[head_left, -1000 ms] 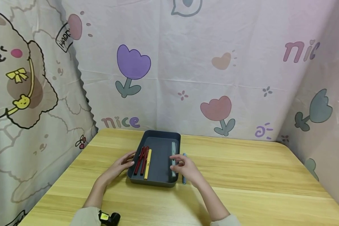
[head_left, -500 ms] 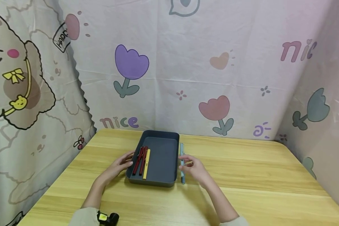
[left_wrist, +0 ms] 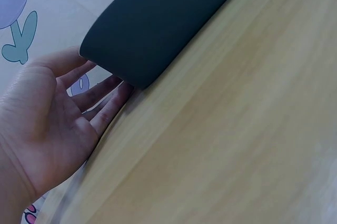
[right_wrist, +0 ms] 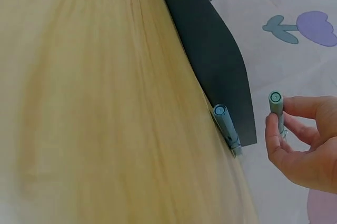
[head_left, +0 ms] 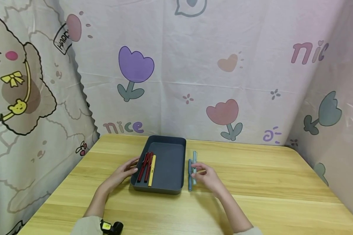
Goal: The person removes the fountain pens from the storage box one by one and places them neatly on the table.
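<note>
My right hand pinches a pale blue-green pen between thumb and fingertips. In the right wrist view this pen is raised, its round end towards the camera. Just left of it, a darker blue pen lies on the table beside the dark grey tray. The left hand rests at the tray's left side, fingers extended and fingertips touching its wall. Inside the tray, along the left, are two dark red pens and a yellow pen.
The wooden table stretches out to the right of the tray. A printed cloth hangs behind the table and at both sides. A black device with a yellow label is strapped at the left wrist.
My right hand has moved right, carrying the pale blue-green pen out of the tray, past its right rim and over the darker blue pen. The left hand stays at the tray.
</note>
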`<state>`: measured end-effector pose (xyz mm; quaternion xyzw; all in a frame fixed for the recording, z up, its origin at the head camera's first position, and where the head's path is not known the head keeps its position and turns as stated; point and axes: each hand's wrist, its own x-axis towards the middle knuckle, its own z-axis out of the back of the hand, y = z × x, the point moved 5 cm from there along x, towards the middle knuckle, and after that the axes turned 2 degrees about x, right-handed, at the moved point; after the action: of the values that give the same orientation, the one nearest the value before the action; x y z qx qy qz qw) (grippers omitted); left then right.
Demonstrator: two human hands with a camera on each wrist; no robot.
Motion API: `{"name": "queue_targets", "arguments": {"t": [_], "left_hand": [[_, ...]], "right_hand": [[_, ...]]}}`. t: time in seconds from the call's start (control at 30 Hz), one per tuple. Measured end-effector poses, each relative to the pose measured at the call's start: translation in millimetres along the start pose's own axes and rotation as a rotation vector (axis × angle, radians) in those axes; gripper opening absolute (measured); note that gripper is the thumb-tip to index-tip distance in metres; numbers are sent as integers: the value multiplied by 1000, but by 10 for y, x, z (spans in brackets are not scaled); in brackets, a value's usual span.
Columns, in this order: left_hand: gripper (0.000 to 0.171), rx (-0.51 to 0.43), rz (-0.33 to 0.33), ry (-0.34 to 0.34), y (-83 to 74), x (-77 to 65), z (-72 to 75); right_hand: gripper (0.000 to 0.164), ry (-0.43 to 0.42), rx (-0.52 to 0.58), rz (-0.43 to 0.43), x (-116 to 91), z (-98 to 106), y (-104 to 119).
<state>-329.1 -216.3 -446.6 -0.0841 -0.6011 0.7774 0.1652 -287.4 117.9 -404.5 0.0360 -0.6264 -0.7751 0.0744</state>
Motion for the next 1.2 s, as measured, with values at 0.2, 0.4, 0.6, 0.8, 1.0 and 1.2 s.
{"name": "queue_targets", "arguments": {"t": [0.2,0.4,0.6,0.8,1.0,1.2], "left_hand": [[56,4,-2,5,9,-11,5],[56,8,0,1,11,-20,9],[56,6,-11,8,21,-20,8],[56,0,-14,11,24,-19,6],[56,2,-11,5,-2,-17,6],[57,-2,-28,13,0,-6,7]], "right_hand": [[38,-6,32,-15,10,28,-83],[38,-13,32,-28,27,47,-162],[39,-13,24,-28,19,60,-214],[41,-12,42,-26,29,69,-269],[39,2,68,-40,50,82,-345],[38,29,69,-42,51,93,-382]]}}
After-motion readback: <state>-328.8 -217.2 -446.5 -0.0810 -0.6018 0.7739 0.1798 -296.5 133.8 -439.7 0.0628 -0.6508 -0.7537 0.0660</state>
